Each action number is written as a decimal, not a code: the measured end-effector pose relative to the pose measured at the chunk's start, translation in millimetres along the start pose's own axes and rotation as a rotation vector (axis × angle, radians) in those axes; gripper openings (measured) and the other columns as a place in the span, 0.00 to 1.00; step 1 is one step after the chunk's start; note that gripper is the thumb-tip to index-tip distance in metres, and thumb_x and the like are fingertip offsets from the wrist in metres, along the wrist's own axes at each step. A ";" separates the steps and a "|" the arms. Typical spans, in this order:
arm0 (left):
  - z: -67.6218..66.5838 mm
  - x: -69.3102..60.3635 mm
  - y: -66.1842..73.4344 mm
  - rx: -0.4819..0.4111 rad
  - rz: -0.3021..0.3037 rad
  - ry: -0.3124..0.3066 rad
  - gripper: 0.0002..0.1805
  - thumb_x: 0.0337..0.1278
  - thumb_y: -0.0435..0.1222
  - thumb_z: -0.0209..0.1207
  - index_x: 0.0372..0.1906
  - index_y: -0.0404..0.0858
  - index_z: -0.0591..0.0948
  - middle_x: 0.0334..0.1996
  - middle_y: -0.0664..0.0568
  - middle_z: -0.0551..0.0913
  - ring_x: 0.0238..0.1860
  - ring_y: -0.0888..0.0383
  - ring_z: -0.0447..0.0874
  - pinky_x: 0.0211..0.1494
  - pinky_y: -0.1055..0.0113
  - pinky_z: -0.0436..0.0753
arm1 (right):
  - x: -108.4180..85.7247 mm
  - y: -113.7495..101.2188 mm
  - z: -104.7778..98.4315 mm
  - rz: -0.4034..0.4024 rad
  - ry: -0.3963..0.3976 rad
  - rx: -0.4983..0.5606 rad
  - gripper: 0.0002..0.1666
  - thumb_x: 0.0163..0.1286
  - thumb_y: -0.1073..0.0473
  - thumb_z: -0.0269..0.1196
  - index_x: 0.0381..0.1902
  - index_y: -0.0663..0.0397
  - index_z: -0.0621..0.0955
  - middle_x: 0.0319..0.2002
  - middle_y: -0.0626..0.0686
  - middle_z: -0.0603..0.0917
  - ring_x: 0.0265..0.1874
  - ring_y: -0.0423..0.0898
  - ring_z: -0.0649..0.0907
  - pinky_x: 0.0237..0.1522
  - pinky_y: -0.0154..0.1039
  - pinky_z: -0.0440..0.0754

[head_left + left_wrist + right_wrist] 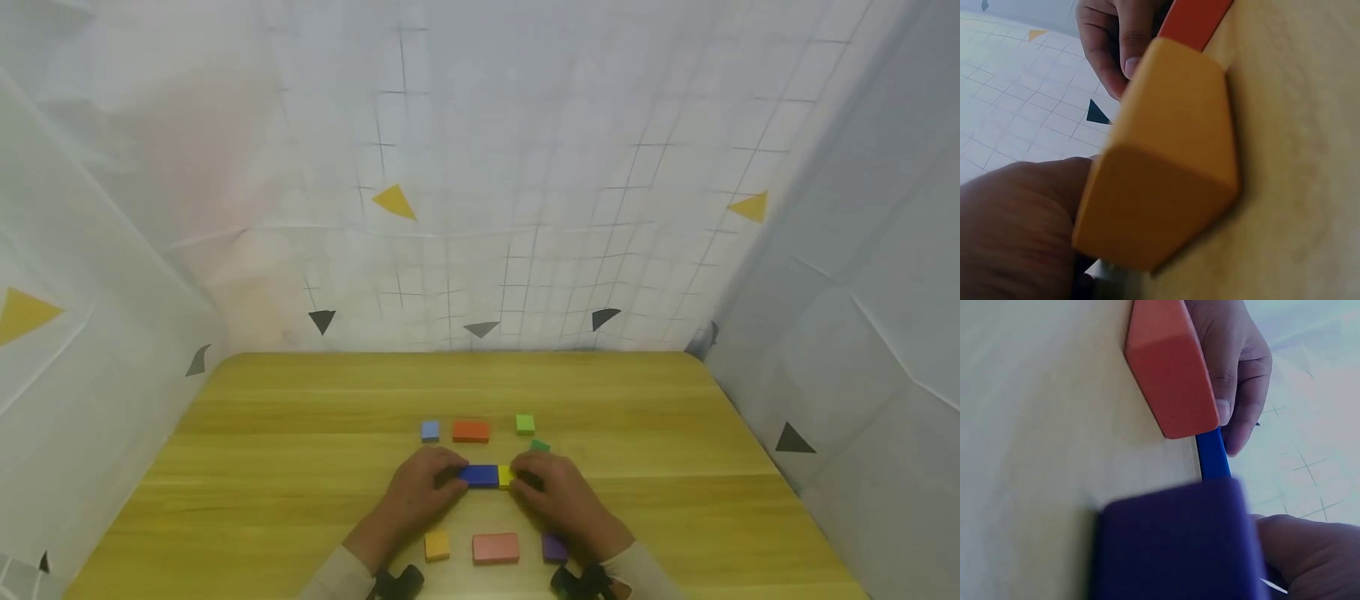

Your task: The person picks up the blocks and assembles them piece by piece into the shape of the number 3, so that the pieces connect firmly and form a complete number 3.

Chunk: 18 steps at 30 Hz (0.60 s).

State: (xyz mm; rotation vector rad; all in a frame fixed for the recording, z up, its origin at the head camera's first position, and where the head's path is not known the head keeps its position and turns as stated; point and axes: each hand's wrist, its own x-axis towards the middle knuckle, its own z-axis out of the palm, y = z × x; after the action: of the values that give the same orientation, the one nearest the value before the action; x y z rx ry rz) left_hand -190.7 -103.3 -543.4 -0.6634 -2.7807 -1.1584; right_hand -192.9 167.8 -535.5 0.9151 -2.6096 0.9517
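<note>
A long blue block [480, 477] lies at the middle of the table, its right end against a small yellow block [505, 477]. My left hand [420, 487] pinches the blue block at its left end between thumb and fingers. At the other end, my right hand [561, 496] pinches the yellow block, covering part of it. Part of a green block [540, 447] shows just behind the right fingers. In the right wrist view, the blue block [1213, 453] runs past the left hand's [1235, 362] thumb, partly hidden by nearer blocks.
Behind the hands lie a light blue block [430, 432], a red-orange block [471, 432] and a lime block [525, 425]. Nearer are an orange-yellow block [437, 546], a pink block [495, 548] and a purple block [553, 548], close to the right forearm. White sheets [480, 167] enclose the wooden table [300, 417].
</note>
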 end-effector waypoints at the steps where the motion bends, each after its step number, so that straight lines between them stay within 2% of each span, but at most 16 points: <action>1: -0.5 -0.2 0.4 0.000 0.002 0.001 0.15 0.60 0.48 0.65 0.51 0.53 0.85 0.50 0.65 0.83 0.54 0.62 0.78 0.62 0.56 0.78 | 0.0 0.2 0.5 0.000 0.002 -0.005 0.11 0.61 0.59 0.72 0.42 0.49 0.87 0.46 0.46 0.87 0.47 0.44 0.85 0.52 0.44 0.84; 12: 0.6 -1.9 -0.1 -0.010 0.004 0.003 0.15 0.60 0.49 0.65 0.51 0.53 0.85 0.50 0.65 0.82 0.54 0.61 0.78 0.61 0.55 0.78 | -1.7 0.9 2.5 -0.008 0.019 -0.011 0.10 0.62 0.57 0.71 0.42 0.49 0.87 0.45 0.45 0.87 0.46 0.43 0.85 0.50 0.43 0.84; 15: 0.5 -2.8 -0.1 -0.031 0.007 0.015 0.16 0.59 0.48 0.66 0.52 0.51 0.84 0.50 0.65 0.82 0.55 0.61 0.79 0.61 0.54 0.78 | -2.5 5.8 1.0 -0.019 0.057 0.005 0.10 0.65 0.57 0.70 0.43 0.49 0.86 0.44 0.43 0.87 0.43 0.41 0.85 0.47 0.42 0.85; 18: -0.8 -4.2 0.8 -0.055 0.004 0.023 0.18 0.58 0.48 0.67 0.52 0.50 0.84 0.51 0.65 0.82 0.55 0.61 0.79 0.62 0.54 0.78 | -3.0 13.6 -3.0 0.004 0.140 -0.007 0.09 0.65 0.58 0.69 0.43 0.50 0.86 0.42 0.42 0.86 0.42 0.40 0.84 0.45 0.41 0.85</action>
State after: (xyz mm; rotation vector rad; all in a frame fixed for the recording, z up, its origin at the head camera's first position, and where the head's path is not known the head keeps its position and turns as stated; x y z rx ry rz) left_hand -186.6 -104.9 -543.2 -0.6552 -2.7370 -1.2377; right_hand -199.1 179.3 -541.3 0.8109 -2.4967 0.9697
